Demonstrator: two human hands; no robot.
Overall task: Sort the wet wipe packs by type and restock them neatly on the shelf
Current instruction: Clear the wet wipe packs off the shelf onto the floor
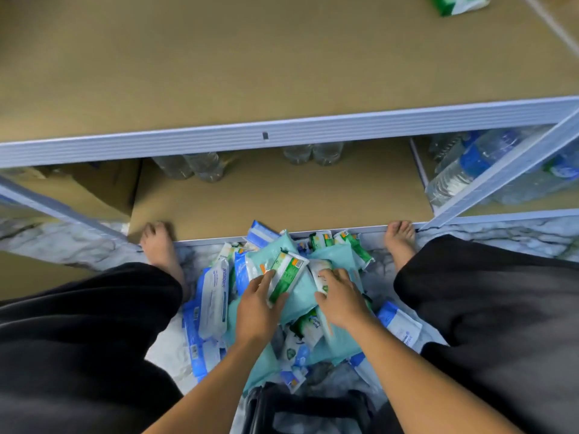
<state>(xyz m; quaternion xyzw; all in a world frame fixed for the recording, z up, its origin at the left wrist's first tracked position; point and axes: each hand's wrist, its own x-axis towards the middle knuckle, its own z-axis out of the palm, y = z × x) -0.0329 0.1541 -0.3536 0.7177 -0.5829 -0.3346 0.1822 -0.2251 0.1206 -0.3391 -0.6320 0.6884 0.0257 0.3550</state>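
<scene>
Pale metal shelf (282, 133) with tan board decks, upper deck (219, 57) wide and mostly bare, lower deck (282, 195) close to the floor. Clear water bottles (203, 166) stand at the back of the lower deck, a wrapped bottle pack (470, 164) right, a cardboard box (103, 189) left. Grey-white marble-pattern floor (78, 245), black stool (307, 408) at bottom edge, soft even light.

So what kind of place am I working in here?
Probably a stockroom or shop storage area: metal-framed shelving, bottled water on the lower shelf, and a pile of wet wipe packs on the floor.
</scene>
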